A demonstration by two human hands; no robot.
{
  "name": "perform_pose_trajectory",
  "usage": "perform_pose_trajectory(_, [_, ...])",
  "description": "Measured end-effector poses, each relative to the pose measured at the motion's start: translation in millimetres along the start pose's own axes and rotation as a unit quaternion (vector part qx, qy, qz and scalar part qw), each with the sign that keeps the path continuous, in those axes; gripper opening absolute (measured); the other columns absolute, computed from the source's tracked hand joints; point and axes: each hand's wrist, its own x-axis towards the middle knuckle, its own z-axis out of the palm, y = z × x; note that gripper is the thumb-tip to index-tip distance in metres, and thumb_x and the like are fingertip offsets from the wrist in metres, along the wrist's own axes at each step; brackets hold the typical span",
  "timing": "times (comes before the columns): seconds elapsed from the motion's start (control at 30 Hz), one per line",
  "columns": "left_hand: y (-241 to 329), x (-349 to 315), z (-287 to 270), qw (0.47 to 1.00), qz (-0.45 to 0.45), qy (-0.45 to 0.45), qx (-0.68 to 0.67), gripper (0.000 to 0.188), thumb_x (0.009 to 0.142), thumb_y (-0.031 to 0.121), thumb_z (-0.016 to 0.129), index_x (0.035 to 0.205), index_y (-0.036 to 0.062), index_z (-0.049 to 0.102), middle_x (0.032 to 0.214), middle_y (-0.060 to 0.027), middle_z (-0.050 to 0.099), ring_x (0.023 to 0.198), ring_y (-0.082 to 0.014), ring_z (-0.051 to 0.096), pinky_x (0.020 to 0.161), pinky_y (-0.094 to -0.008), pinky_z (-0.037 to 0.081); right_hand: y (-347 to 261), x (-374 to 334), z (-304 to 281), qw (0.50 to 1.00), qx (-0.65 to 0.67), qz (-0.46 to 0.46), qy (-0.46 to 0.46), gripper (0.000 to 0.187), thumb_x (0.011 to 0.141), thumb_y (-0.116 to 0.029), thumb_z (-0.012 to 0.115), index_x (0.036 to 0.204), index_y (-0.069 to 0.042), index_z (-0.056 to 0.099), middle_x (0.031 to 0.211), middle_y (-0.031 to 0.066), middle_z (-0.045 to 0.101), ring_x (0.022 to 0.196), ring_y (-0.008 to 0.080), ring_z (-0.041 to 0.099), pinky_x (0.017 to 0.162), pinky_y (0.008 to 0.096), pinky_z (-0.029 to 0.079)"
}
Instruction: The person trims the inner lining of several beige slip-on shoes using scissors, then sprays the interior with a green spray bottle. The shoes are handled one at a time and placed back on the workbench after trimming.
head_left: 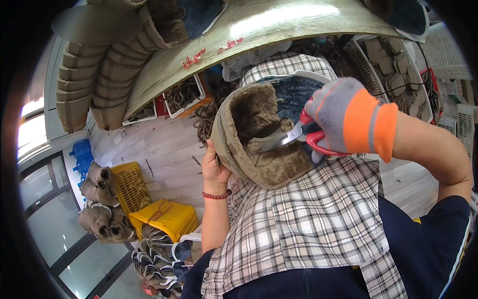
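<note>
My left hand [216, 172], bare and with a dark red bead bracelet at the wrist, grips the outer side of a fur-lined shoe upper [286, 169]. Brown plush lines the piece, and a dark blue section with a white edge lies at its far side. In a grey and orange glove, my right hand [341, 117] is closed around red-handled scissors [282, 140]. Their metal blades reach into the upper, against the plush; the tips are partly hidden there. Beneath the upper lies a checked apron [298, 224] across my lap.
A wooden table [279, 25] crosses the far side, with stacked brown uppers [74, 84] at its left. Below it sits a white bin of dark strips [184, 94]. Yellow crates [164, 219] and finished-looking shoes [99, 217] stand at left. A basket of beige pieces [393, 65] is at far right.
</note>
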Motion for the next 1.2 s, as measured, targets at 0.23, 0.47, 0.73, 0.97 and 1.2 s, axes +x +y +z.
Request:
perform_pose_trajectory(0.23, [1,3,-4,1.000,-0.009,-0.020,0.010,0.048,0.093,0.045,0.041,0.109,0.0029,0.058,0.089,-0.0136,0.064,0.066,-0.0277,0.056,0.061,-0.0395,0.046,-3,4,18,0.999,0.036,-0.039,0.013,0.022,0.071,-0.029,0.066,0.074,-0.007,0.069,0.068,0.0112,0.065,0.064,0.0263,0.064,0.058,0.0347,0.050])
perform_pose_trajectory(0.47, [1,1,-2,0.999,-0.020,-0.028,-0.028,0.048,0.093,0.044,0.042,0.113,0.0032,0.057,0.099,-0.0136,0.064,0.081,-0.0308,0.062,0.072,-0.0431,0.051,-11,5,13,0.999,0.004,-0.018,-0.039,0.019,0.071,-0.027,0.066,0.078,-0.009,0.069,0.070,0.0101,0.065,0.065,0.0258,0.065,0.060,0.0334,0.050])
perform_pose_trajectory(0.73, [12,-16,-9,0.989,0.072,-0.131,0.016,0.058,0.085,0.033,0.061,0.130,0.0004,0.043,0.128,-0.0110,0.051,0.116,-0.0269,0.050,0.100,-0.0415,0.039,21,-52,28,0.941,0.254,0.117,0.193,0.031,0.072,-0.032,0.071,0.090,-0.007,0.066,0.078,0.0107,0.066,0.070,0.0246,0.064,0.063,0.0330,0.050])
perform_pose_trajectory(0.97, [16,-11,15,0.965,0.032,-0.195,0.173,0.048,0.069,0.000,0.067,0.116,-0.0018,0.056,0.111,-0.0108,0.062,0.103,-0.0226,0.059,0.090,-0.0351,0.047,32,-36,55,0.730,0.557,0.159,0.361,0.033,0.075,-0.023,0.076,0.091,-0.001,0.059,0.068,0.0046,0.057,0.066,0.0069,0.048,0.061,0.0253,0.044])
perform_pose_trajectory(1.2, [43,30,43,0.896,-0.165,-0.256,0.323,0.060,0.068,0.002,0.076,0.122,-0.0024,0.051,0.116,-0.0087,0.059,0.105,-0.0171,0.055,0.091,-0.0299,0.044,82,-14,65,0.705,0.556,0.220,0.382,0.037,0.072,-0.028,0.078,0.091,-0.002,0.061,0.076,0.0073,0.062,0.068,0.0115,0.055,0.065,0.0279,0.046])
